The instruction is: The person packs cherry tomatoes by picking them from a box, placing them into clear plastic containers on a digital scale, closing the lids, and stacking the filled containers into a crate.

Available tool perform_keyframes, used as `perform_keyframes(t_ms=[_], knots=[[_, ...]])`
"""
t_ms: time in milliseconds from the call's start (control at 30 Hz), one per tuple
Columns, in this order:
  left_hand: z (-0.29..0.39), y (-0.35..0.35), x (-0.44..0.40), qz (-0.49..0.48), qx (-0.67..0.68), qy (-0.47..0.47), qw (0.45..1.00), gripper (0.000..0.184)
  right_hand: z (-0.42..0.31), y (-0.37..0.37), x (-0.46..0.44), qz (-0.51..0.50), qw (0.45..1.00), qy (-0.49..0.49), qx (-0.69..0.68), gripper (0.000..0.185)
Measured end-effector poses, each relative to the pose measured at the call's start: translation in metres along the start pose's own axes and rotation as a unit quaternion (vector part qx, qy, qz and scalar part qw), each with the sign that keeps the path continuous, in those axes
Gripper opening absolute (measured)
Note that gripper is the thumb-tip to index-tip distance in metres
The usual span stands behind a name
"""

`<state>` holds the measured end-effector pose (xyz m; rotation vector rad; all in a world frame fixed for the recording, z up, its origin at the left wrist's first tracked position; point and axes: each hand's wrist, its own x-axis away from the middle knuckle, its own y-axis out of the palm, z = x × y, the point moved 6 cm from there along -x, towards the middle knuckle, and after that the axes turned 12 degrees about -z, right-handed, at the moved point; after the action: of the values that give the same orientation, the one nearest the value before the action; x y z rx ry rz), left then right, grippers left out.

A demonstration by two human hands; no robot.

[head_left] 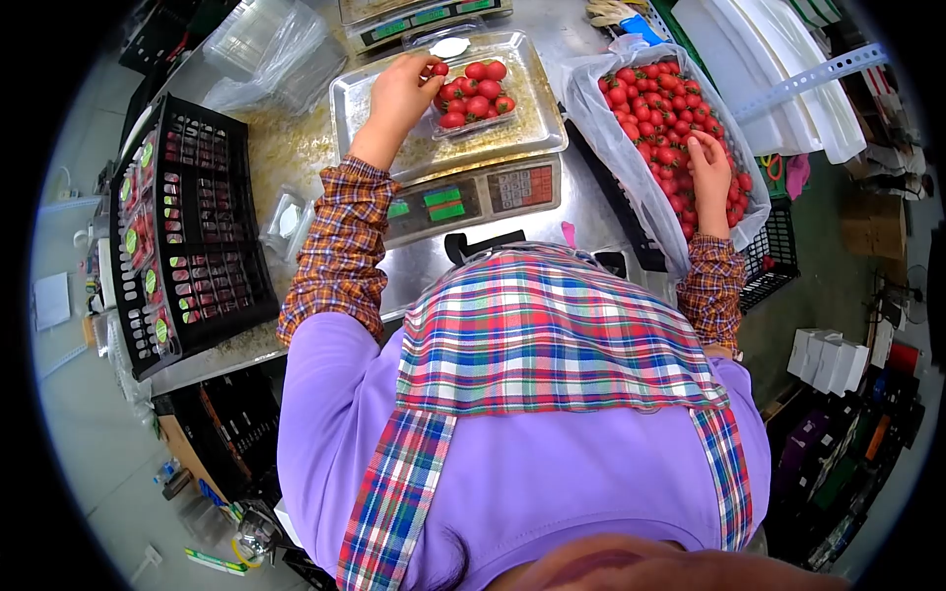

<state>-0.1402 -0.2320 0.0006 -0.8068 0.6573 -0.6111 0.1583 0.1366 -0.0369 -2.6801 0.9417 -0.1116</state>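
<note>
Between the fingertips of my left hand [400,97] is a red cherry tomato [439,69]. It is held at the left edge of a clear plastic punnet [475,129] filled with cherry tomatoes [479,89]. The punnet rests on the metal pan [370,102] of a weighing scale [473,197] with green displays. My right hand [709,177] reaches into a crate lined with a clear bag [611,148], full of loose cherry tomatoes [645,108]. Its fingers are curled together among the fruit; whatever they grip is hidden.
At the left stands a black crate [212,231] of packed, labelled punnets. Behind it are stacked empty clear punnets [261,44] in plastic. Another scale [424,20] sits at the far edge. White foam boxes [778,79] and a perforated metal bar [813,81] are beyond the tomato crate.
</note>
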Motion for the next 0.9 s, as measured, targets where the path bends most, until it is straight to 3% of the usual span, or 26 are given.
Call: perform_keyframes(t_ms=[67,167,267,367,467,567,667,800,867,900], knots=[[-0.002,0.001,-0.004,-0.035,-0.014,-0.022,0.999,0.021,-0.004,0.001,0.002,0.003,1.000,-0.003,0.007,0.025],[0.004,0.001,-0.010,-0.088,-0.115,0.040,0.989,0.024,-0.001,0.001,0.000,-0.005,1.000,-0.002,0.006,0.025],[0.010,0.004,-0.010,-0.071,-0.148,0.073,0.984,0.019,-0.003,0.003,0.000,-0.011,1.000,-0.003,0.003,0.024],[0.017,0.011,-0.010,-0.017,-0.132,0.101,0.986,0.018,-0.005,0.004,0.001,-0.011,1.000,-0.004,0.000,0.024],[0.017,0.004,-0.009,0.018,-0.026,0.052,0.998,0.018,-0.005,0.003,0.002,-0.015,1.000,-0.007,-0.004,0.025],[0.002,0.015,-0.006,-0.073,-0.137,0.055,0.986,0.021,-0.003,0.003,0.002,-0.017,1.000,-0.005,0.003,0.025],[0.000,0.012,0.001,-0.096,-0.139,0.041,0.985,0.022,-0.006,0.003,0.001,-0.017,0.999,0.003,0.027,0.027],[-0.013,-0.025,0.005,0.071,0.003,0.057,0.996,0.021,-0.012,0.000,0.004,0.032,0.991,-0.023,0.127,0.030],[-0.020,-0.048,0.015,0.097,0.073,-0.038,0.992,0.023,-0.007,-0.001,-0.001,0.028,0.988,-0.068,0.133,0.030],[-0.043,-0.049,0.018,0.101,0.121,-0.040,0.987,0.025,-0.005,-0.002,-0.003,0.025,0.986,-0.091,0.135,0.030]])
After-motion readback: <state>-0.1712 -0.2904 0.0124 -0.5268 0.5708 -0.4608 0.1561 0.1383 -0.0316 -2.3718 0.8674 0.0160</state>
